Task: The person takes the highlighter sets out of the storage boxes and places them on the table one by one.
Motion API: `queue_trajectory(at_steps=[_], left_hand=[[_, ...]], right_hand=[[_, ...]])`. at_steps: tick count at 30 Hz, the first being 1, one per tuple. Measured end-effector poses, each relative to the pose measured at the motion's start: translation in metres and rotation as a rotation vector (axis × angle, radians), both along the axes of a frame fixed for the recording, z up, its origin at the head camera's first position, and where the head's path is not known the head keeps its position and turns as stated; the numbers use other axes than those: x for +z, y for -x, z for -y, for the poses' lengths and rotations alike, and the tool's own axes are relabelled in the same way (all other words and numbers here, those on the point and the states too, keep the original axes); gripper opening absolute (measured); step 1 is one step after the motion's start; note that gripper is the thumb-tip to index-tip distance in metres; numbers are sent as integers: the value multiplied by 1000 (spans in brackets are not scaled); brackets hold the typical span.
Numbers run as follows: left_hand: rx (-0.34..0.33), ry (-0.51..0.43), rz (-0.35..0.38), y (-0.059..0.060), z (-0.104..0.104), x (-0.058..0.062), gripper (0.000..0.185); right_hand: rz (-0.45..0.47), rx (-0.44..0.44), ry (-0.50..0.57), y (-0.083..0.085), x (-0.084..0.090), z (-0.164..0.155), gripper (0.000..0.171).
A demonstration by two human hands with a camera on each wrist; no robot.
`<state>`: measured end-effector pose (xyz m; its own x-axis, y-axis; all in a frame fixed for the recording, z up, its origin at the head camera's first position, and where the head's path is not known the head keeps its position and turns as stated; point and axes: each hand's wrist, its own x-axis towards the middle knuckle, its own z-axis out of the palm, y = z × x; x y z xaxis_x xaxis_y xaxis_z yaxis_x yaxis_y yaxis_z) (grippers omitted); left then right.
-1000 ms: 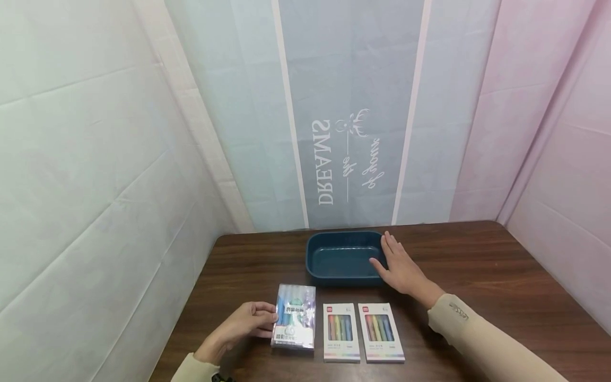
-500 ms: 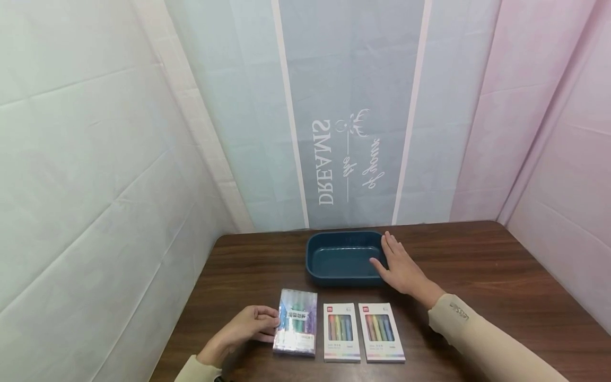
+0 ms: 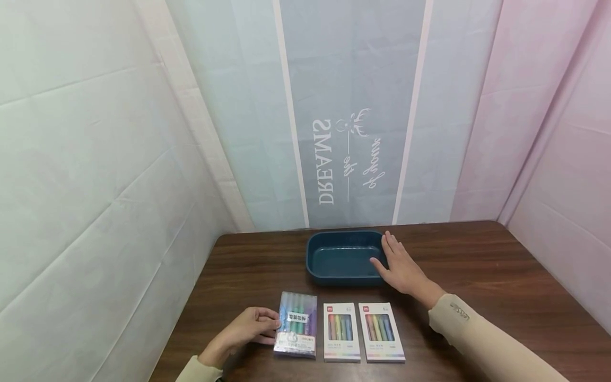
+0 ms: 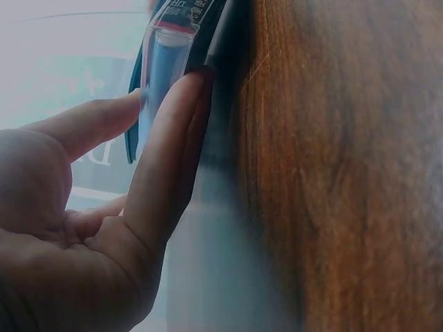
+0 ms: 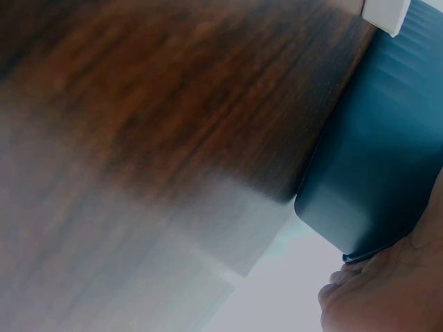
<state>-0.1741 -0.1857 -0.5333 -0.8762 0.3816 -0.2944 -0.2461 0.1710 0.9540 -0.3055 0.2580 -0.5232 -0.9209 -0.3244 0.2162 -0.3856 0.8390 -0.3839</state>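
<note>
A clear pack of coloured pens [image 3: 297, 323] lies on the brown table [image 3: 477, 265] at the front left. My left hand [image 3: 258, 326] pinches its left edge. In the left wrist view my fingers [image 4: 166, 145] lie along the pack [image 4: 163, 62]. A dark blue tray [image 3: 334, 236] with nothing in it stands further back. My right hand [image 3: 398, 265] rests flat against its right rim with straight fingers, the thumb over the edge. The right wrist view shows the tray's wall [image 5: 374, 173] and part of that hand [image 5: 387, 290].
Two white boxes of coloured pens [image 3: 341, 331] [image 3: 381, 331] lie side by side right of the clear pack. Fabric walls close in the table on the left, back and right. Bare wood lies right of my right arm.
The clear pack was tipped up on its edge in my left hand; now it lies flat on the table. My right hand has not moved.
</note>
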Motion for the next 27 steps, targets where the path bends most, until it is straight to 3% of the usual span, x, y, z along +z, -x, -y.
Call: queue_trajectory(at_steps=[16,27], left_hand=[[20,50,-10,-7,-5,6,27],[-3,116,-65,-10,-8,14,22]], right_hand=[[10,3,1,1,-1,-2,92],[-15,2,-1,1,-2,0,91]])
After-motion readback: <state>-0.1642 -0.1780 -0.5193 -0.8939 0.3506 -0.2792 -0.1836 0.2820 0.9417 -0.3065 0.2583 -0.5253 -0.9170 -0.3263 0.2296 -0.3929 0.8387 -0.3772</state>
